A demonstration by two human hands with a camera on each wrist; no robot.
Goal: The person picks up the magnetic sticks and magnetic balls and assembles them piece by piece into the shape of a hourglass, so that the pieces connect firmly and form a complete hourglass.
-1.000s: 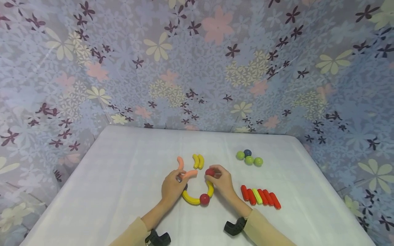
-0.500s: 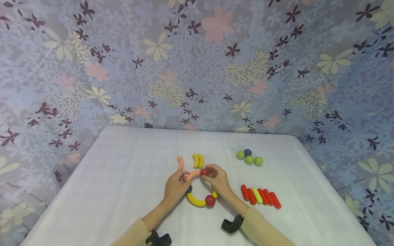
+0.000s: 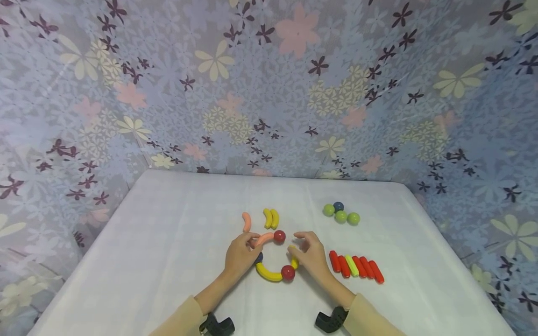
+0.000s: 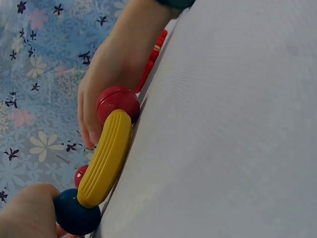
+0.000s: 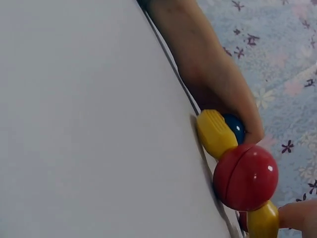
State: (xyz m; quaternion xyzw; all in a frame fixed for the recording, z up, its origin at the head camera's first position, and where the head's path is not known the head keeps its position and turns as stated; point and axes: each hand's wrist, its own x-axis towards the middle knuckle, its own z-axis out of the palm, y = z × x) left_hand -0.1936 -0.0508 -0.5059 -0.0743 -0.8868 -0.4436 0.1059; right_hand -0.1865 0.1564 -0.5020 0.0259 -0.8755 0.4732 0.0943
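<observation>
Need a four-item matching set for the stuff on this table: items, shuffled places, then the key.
1. Red rods
2. Green balls
3. Long yellow piece
4. Two short yellow pieces

A. Between a dark blue ball and a red ball
B. Side by side, right of the farther pink piece
C. In a row with a lime rod
D. Grouped with a loose blue ball

Pairs: 1-C, 2-D, 3-A, 4-B

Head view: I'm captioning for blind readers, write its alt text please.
A person's left hand pinches a curved pink stick touching a glossy red ball, part of an unclosed ring; the right hand is at its curved yellow stick. Green balls and short red rods lie farther right on the white table.
</observation>
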